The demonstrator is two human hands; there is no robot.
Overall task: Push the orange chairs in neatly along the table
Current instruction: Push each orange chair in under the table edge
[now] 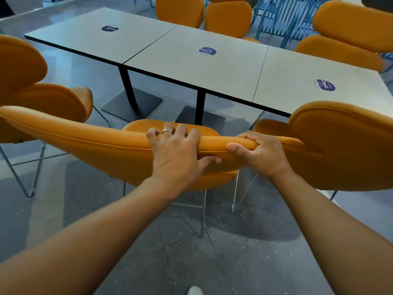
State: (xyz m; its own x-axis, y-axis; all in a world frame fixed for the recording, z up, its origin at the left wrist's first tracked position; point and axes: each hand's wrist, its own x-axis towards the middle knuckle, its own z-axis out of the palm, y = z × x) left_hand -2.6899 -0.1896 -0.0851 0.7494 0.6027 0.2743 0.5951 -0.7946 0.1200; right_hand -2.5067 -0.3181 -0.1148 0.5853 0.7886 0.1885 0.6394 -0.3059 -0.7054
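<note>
An orange chair (pixel 95 141) stands in front of me, its padded backrest running across the view and its seat pointing at the long grey table (pixel 191 67). My left hand (pixel 176 154) grips the top edge of that backrest, fingers over the front and thumb behind. Beside it my right hand (pixel 259 152) grips the same edge. The chair's seat front lies a short way before the table's near edge, in line with a black pedestal leg (pixel 200 107).
Another orange chair (pixel 42 96) stands at the left and one (pixel 344 145) at the right, close to the held chair. More orange chairs (pixel 227 18) line the far side. Blue metal chairs (pixel 287 18) stand behind. My shoe (pixel 194 290) is on the grey floor.
</note>
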